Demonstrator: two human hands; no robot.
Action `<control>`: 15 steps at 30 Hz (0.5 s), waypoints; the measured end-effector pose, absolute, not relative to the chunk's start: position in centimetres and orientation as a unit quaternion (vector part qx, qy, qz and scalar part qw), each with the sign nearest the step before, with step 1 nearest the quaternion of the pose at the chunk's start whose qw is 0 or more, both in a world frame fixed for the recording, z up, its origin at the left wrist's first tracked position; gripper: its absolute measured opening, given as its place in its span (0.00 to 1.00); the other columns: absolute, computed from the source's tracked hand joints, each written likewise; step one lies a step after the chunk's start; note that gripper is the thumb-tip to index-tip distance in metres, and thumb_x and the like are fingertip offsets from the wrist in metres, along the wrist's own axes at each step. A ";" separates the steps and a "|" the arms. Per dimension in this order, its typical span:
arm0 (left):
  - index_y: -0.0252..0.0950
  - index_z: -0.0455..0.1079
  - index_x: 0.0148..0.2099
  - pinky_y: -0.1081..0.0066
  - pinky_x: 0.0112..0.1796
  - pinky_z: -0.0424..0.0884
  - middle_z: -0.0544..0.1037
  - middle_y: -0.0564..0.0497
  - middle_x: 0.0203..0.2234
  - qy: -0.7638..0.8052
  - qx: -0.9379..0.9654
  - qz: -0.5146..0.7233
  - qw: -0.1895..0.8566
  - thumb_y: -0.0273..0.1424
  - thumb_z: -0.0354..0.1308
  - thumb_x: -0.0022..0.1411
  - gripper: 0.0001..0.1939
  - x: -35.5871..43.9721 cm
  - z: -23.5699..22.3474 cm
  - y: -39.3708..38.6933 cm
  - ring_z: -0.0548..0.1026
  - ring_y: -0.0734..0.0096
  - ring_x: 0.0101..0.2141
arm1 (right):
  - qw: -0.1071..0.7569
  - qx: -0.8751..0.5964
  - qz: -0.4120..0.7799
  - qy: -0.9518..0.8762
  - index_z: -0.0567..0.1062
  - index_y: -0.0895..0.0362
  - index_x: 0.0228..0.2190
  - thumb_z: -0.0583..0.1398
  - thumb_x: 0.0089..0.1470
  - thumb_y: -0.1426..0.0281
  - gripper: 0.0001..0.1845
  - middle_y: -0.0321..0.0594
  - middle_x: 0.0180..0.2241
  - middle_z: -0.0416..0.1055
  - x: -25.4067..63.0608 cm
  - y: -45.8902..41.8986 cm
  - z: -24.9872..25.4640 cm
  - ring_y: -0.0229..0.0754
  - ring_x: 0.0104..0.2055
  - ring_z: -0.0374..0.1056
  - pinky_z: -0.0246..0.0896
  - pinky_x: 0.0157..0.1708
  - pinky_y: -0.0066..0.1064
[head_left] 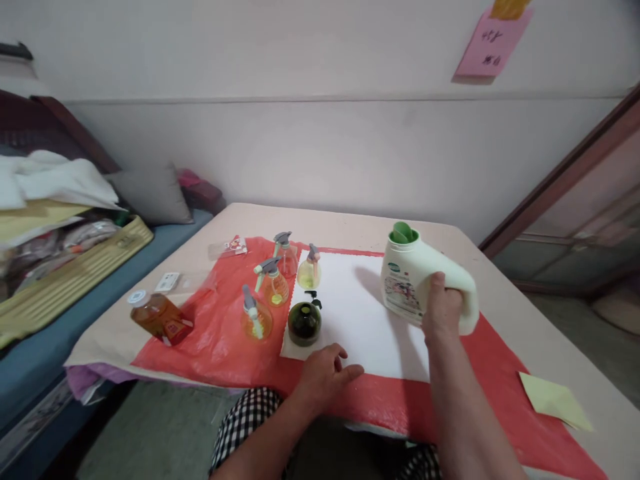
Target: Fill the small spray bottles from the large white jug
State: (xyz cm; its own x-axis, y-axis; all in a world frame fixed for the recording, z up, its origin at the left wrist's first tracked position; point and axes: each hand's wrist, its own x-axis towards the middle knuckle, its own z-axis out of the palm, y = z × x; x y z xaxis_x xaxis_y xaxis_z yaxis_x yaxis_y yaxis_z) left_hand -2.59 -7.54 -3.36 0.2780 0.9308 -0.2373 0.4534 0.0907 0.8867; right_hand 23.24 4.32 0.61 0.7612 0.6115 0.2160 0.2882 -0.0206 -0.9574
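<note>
My right hand (443, 303) is wrapped round the handle of a white detergent jug (400, 287). The jug has a printed label, and a green pouring spout shows in its uncapped neck. It is held over the right part of a white sheet (357, 313). My left hand (327, 373) rests near the sheet's front edge, fingers loosely bent and apart, holding nothing. Just beyond it stands a round dark green bottle (304, 325) with a small open mouth. A small black piece (314, 299), perhaps its spray head, is behind it.
Several clear spray bottles (277, 288) stand on the left of the red plastic cover (215, 333). A bottle of amber liquid (161, 317) lies tilted at far left. Yellow paper notes (554, 400) lie at the right, and a pink note (494, 43) hangs on the wall.
</note>
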 end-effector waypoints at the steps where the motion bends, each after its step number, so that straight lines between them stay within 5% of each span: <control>1: 0.35 0.74 0.48 0.68 0.34 0.63 0.76 0.49 0.33 0.546 0.609 0.265 0.511 0.52 0.61 0.56 0.27 -2.0 -3.2 -7.6 0.71 0.65 0.32 | 0.624 -0.696 0.119 -0.335 0.74 0.65 0.52 0.55 0.49 0.36 0.48 0.59 0.50 0.74 23.5 3.8 1.4 0.63 0.55 0.68 0.61 0.57 0.57; 5: 0.35 0.63 0.60 0.66 0.41 0.69 0.72 0.40 0.49 0.499 0.517 0.377 0.585 0.51 0.62 0.56 0.36 1.6 -1.3 -6.3 0.73 0.64 0.41 | 0.614 -0.659 0.058 -0.430 0.69 0.66 0.59 0.53 0.52 0.35 0.52 0.60 0.60 0.67 24.6 2.1 4.2 0.60 0.65 0.60 0.50 0.66 0.55; 8: 0.36 0.54 0.64 0.61 0.47 0.70 0.66 0.34 0.57 0.456 0.458 0.435 0.627 0.54 0.65 0.53 0.45 4.3 0.8 -4.1 0.73 0.60 0.47 | 0.563 -0.650 -0.033 -0.509 0.66 0.69 0.61 0.48 0.49 0.29 0.61 0.65 0.61 0.65 25.1 1.4 4.3 0.64 0.66 0.58 0.50 0.65 0.57; 11: 0.40 0.49 0.67 0.61 0.49 0.70 0.62 0.33 0.61 0.433 0.404 0.477 0.649 0.57 0.65 0.52 0.50 5.6 1.9 -2.3 0.71 0.56 0.53 | 0.503 -0.649 -0.132 -0.556 0.63 0.70 0.63 0.45 0.45 0.25 0.68 0.68 0.59 0.66 25.3 1.1 2.6 0.68 0.65 0.59 0.55 0.62 0.59; 15: 0.46 0.48 0.68 0.61 0.50 0.70 0.62 0.36 0.63 0.420 0.361 0.496 0.669 0.57 0.65 0.53 0.49 5.4 1.8 -2.3 0.70 0.57 0.57 | 0.434 -0.637 -0.177 -0.612 0.72 0.67 0.56 0.39 0.46 0.26 0.64 0.63 0.50 0.75 25.2 0.7 0.3 0.66 0.58 0.67 0.52 0.63 0.60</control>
State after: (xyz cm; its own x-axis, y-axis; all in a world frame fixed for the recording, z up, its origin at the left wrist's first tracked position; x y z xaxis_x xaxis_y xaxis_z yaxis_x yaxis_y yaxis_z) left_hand 5.36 -2.31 1.79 0.1553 0.9669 -0.2023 -0.3604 0.2461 0.8997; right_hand 25.25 0.68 0.30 0.1873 0.6263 0.7568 0.9336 0.1262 -0.3355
